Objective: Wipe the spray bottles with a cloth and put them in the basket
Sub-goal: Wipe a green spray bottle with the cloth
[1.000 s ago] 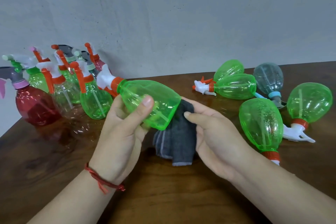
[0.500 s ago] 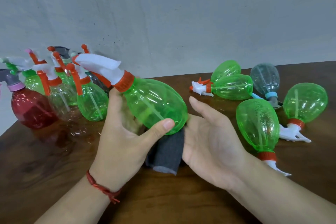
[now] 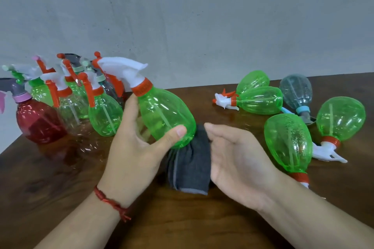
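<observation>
My left hand (image 3: 131,153) grips a green spray bottle (image 3: 166,115) with an orange collar and white trigger head. The bottle is tilted, head up and to the left, above the table. A dark grey cloth (image 3: 190,168) hangs under the bottle's base, draped over the fingers of my right hand (image 3: 238,161). That hand's thumb lies on the cloth's top edge, and its fingers are hidden behind the cloth. No basket is in view.
Several bottles stand in a group at the back left, among them a red bottle (image 3: 38,121) and a green one (image 3: 105,117). Several more lie on their sides at the right (image 3: 287,143). The brown table (image 3: 182,224) meets a grey wall behind.
My left hand has turned the green bottle from lying sideways to nearly upright, trigger head raised. My right hand has kept the cloth at the bottle's base and its palm has opened towards me.
</observation>
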`<state>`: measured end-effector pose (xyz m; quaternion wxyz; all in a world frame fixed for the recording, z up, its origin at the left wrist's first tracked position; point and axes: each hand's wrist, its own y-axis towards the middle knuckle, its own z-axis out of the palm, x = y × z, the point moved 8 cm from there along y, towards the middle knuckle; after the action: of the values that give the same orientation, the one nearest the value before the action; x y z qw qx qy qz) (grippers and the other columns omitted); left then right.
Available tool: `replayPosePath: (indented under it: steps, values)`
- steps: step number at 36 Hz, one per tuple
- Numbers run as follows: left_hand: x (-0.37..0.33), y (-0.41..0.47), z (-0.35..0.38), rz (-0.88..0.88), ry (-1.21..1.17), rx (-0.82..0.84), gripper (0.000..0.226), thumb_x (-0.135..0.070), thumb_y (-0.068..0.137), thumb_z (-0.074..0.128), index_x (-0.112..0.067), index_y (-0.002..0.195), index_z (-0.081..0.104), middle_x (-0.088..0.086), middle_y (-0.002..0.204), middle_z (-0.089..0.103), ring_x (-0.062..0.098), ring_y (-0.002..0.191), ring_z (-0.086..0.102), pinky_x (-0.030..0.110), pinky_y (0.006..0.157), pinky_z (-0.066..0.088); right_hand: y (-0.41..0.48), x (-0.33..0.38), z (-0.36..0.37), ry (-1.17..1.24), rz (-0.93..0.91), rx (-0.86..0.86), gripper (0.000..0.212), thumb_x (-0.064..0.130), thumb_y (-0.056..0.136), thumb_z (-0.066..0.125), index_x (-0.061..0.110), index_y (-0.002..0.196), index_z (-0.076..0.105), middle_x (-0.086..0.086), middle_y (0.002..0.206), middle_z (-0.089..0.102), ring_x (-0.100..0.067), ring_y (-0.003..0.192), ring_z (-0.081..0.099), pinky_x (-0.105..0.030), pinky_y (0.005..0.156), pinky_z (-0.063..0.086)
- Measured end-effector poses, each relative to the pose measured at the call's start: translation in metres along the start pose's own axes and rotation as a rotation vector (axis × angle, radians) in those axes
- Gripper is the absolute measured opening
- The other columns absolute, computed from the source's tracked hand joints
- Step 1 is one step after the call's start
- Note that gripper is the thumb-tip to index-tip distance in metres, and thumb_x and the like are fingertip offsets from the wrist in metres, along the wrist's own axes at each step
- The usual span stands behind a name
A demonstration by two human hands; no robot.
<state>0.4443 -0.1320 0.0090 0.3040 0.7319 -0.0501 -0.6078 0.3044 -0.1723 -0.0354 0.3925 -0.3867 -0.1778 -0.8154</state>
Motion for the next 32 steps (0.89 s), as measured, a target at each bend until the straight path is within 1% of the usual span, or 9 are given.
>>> replayPosePath:
  steps: [3, 6, 9, 12, 18, 23, 25, 29, 32]
  values:
    - [0.008, 0.004, -0.013, -0.035, 0.084, -0.042, 0.069, -0.015, 0.085, 0.086, -0.019, 0.146, 0.053, -0.004, 0.128, 0.075, 0.013, 0.117, 0.074, 0.036, 0.101, 0.06, -0.002, 0.017, -0.019, -0.236, -0.16, -0.228, 0.035, 0.004, 0.103, 0.05, 0.004, 0.132, 0.069, -0.023, 0.129, 0.071, -0.037, 0.123, 0.067, -0.061, 0.117, 0.041]
    - [0.022, 0.002, -0.015, -0.096, 0.225, 0.005, 0.085, -0.045, 0.079, 0.095, -0.039, 0.151, 0.051, -0.005, 0.135, 0.07, 0.014, 0.122, 0.071, 0.045, 0.107, 0.057, -0.009, 0.038, -0.023, -0.352, -0.367, -0.385, 0.041, -0.006, 0.102, 0.051, 0.018, 0.129, 0.07, -0.007, 0.118, 0.078, -0.025, 0.115, 0.073, -0.053, 0.111, 0.05]
    - [0.022, -0.005, -0.002, -0.067, 0.34, 0.071, 0.089, -0.053, 0.073, 0.095, -0.056, 0.149, 0.049, -0.012, 0.131, 0.066, 0.003, 0.121, 0.066, 0.024, 0.108, 0.049, -0.013, 0.052, -0.016, -0.504, -0.542, -0.39, 0.041, -0.009, 0.103, 0.051, 0.026, 0.119, 0.066, 0.006, 0.113, 0.079, -0.013, 0.107, 0.073, -0.043, 0.101, 0.055]
    - [0.014, -0.012, 0.016, -0.023, 0.394, 0.114, 0.092, -0.044, 0.071, 0.093, -0.058, 0.15, 0.047, -0.012, 0.121, 0.062, -0.005, 0.119, 0.061, 0.002, 0.098, 0.038, -0.02, 0.059, -0.007, -0.822, -0.667, -0.38, 0.045, -0.015, 0.097, 0.054, 0.025, 0.11, 0.07, 0.015, 0.13, 0.072, -0.002, 0.126, 0.064, -0.031, 0.111, 0.047]
    - [0.01, -0.018, 0.028, 0.001, 0.445, 0.163, 0.096, -0.039, 0.07, 0.093, -0.065, 0.148, 0.043, -0.022, 0.113, 0.057, -0.009, 0.119, 0.056, -0.002, 0.096, 0.034, -0.028, 0.059, 0.008, -1.236, -0.881, -0.362, 0.046, -0.022, 0.088, 0.064, 0.011, 0.115, 0.08, 0.011, 0.132, 0.068, 0.014, 0.116, 0.062, -0.005, 0.098, 0.044]
    - [0.01, -0.017, 0.025, 0.025, 0.509, 0.141, 0.086, -0.039, 0.068, 0.089, -0.065, 0.14, 0.049, -0.031, 0.11, 0.054, -0.008, 0.118, 0.055, -0.002, 0.094, 0.035, -0.026, 0.051, 0.02, -1.433, -0.949, -0.271, 0.05, -0.015, 0.087, 0.067, 0.017, 0.124, 0.078, 0.011, 0.134, 0.07, -0.004, 0.127, 0.062, -0.019, 0.108, 0.047]
    - [0.009, -0.017, 0.024, 0.043, 0.516, 0.118, 0.082, -0.038, 0.068, 0.089, -0.062, 0.137, 0.051, -0.031, 0.11, 0.055, -0.006, 0.118, 0.055, -0.002, 0.093, 0.035, -0.025, 0.05, 0.018, -1.417, -0.949, -0.275, 0.049, -0.014, 0.087, 0.067, 0.018, 0.123, 0.079, 0.012, 0.133, 0.071, -0.006, 0.128, 0.062, -0.021, 0.108, 0.048]
    - [0.01, -0.017, 0.017, 0.028, 0.448, 0.059, 0.084, -0.046, 0.069, 0.092, -0.057, 0.142, 0.052, -0.021, 0.116, 0.059, -0.004, 0.12, 0.06, 0.002, 0.098, 0.038, -0.018, 0.059, -0.01, -1.033, -0.766, -0.427, 0.045, -0.012, 0.092, 0.065, 0.024, 0.114, 0.081, 0.014, 0.117, 0.076, -0.004, 0.115, 0.07, -0.017, 0.098, 0.051]
    - [0.014, -0.018, 0.022, -0.028, 0.332, 0.163, 0.084, -0.047, 0.073, 0.093, -0.056, 0.146, 0.054, -0.018, 0.121, 0.063, 0.006, 0.123, 0.064, 0.017, 0.107, 0.046, -0.008, 0.052, -0.031, -0.662, -0.514, -0.447, 0.036, -0.005, 0.098, 0.063, 0.025, 0.108, 0.08, 0.006, 0.104, 0.08, -0.012, 0.095, 0.076, -0.028, 0.075, 0.06]
